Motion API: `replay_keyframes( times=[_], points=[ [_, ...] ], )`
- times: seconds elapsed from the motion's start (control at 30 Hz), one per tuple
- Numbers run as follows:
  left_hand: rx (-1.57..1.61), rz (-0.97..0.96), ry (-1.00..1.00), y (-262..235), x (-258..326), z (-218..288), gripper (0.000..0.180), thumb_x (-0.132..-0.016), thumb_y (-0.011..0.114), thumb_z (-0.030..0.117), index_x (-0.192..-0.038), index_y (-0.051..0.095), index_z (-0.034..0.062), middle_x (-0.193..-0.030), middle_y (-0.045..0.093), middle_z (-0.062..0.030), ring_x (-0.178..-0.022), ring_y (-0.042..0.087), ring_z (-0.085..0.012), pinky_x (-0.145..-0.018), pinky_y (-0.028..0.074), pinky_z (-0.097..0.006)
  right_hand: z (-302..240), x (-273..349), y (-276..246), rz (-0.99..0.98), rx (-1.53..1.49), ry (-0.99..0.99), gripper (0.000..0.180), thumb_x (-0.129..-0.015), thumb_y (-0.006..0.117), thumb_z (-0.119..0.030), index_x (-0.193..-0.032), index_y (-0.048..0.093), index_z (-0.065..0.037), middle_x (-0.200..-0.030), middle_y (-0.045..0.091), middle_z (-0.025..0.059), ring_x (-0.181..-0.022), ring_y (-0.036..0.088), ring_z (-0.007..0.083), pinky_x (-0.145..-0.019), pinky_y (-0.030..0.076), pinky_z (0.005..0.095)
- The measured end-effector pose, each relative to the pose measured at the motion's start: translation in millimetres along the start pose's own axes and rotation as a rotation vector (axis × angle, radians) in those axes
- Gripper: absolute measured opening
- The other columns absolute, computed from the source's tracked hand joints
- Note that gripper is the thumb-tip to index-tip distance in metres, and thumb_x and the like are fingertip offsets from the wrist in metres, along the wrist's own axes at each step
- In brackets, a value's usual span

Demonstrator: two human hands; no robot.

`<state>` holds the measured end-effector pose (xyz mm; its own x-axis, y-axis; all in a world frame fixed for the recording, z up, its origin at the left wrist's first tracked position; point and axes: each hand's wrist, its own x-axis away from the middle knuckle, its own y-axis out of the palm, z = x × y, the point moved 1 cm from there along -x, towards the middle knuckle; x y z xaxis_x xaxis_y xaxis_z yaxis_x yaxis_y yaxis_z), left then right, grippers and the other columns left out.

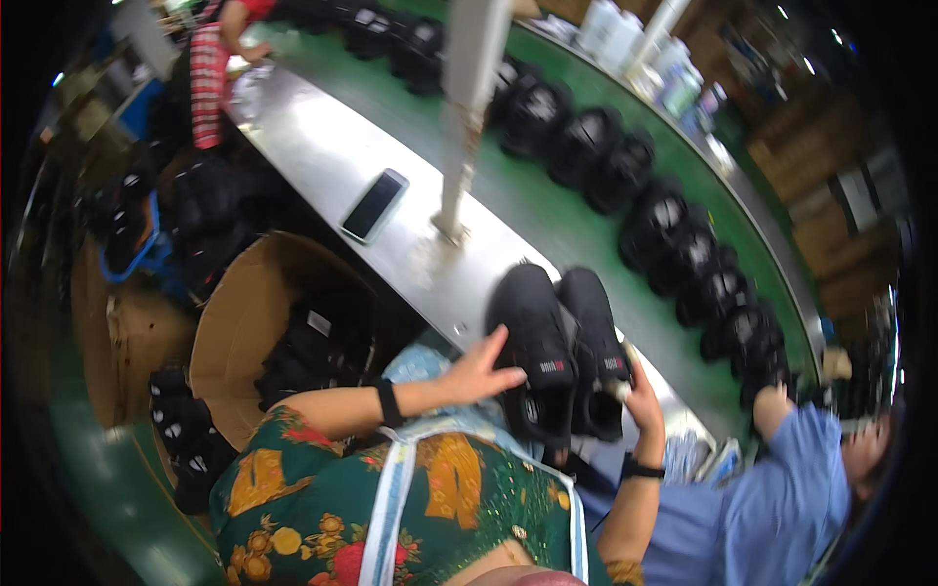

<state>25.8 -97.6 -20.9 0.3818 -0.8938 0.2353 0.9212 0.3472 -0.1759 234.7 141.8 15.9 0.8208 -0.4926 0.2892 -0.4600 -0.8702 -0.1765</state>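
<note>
A worker's left hand (479, 369), fingers spread, is pressing flat against a pair of black shoes (562, 352) while the right hand (640, 391) is gripping their far side, at the steel bench (322, 156) edge beside a green conveyor (567, 220) carrying more black shoes (674, 234)

- The person wore a green garment (469, 498) printed with orange, yellow and red flowers, its short sleeve ending above the left elbow.
- Pale blue-white apron straps (391, 498) ran over the garment, one down its left part and one along its right edge.
- The left hand (479, 369) was bare; a black band (388, 401) circled the wrist just behind it.
- The right hand (643, 396) was bare too, with a black band (642, 470) below it.
</note>
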Motion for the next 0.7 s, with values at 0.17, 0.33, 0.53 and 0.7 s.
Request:
replay_keyframes(
  times=[0.17,0.33,0.53,0.7],
  points=[
    [0.577,-0.062,-0.425,-12.4,5.8,-12.7,0.060,-0.089,0.057,0.032,-0.128,0.031,-0.0057,-0.121,0.044,-0.0241,-0.092,0.061,-0.0310,-0.071,0.055,-0.041,-73.2,45.3,28.5,0.474,0.465,0.129,0.072,-0.073,0.072,-0.013,-0.136,0.039,-0.009,-0.099,0.063,0.0195,-0.091,0.062,0.0300,-0.076,0.049,0.0375],
    [0.735,-0.377,-0.587,4.9,-12.5,-12.5,0.054,-0.089,0.055,0.039,-0.117,0.038,-0.0041,-0.110,0.050,-0.0256,-0.094,0.061,-0.0351,-0.076,0.054,-0.042,-60.2,19.9,103.9,0.244,0.839,0.022,0.092,-0.066,0.072,-0.009,-0.143,0.022,-0.017,-0.092,0.059,0.0256,-0.082,0.061,0.0408,-0.073,0.049,0.0446],
    [0.820,-0.419,-0.541,-0.4,-7.9,-9.3,0.047,-0.091,0.053,0.039,-0.111,0.044,-0.0025,-0.104,0.056,-0.0234,-0.094,0.062,-0.0319,-0.075,0.054,-0.039,-71.7,2.1,90.4,0.244,0.778,-0.036,0.074,-0.067,0.061,0.004,-0.133,0.043,-0.025,-0.093,0.062,0.0210,-0.086,0.061,0.0382,-0.075,0.048,0.0417],
    [0.831,-0.407,-0.263,-13.6,-22.4,16.5,0.041,-0.091,0.052,0.039,-0.103,0.051,-0.0002,-0.100,0.059,-0.0164,-0.089,0.061,-0.0233,-0.075,0.051,-0.033,-111.1,-21.7,62.7,0.211,0.591,-0.207,0.068,-0.068,0.055,0.011,-0.131,0.045,-0.013,-0.112,0.061,0.0176,-0.108,0.057,0.0301,-0.091,0.042,0.0317]
  ],
)
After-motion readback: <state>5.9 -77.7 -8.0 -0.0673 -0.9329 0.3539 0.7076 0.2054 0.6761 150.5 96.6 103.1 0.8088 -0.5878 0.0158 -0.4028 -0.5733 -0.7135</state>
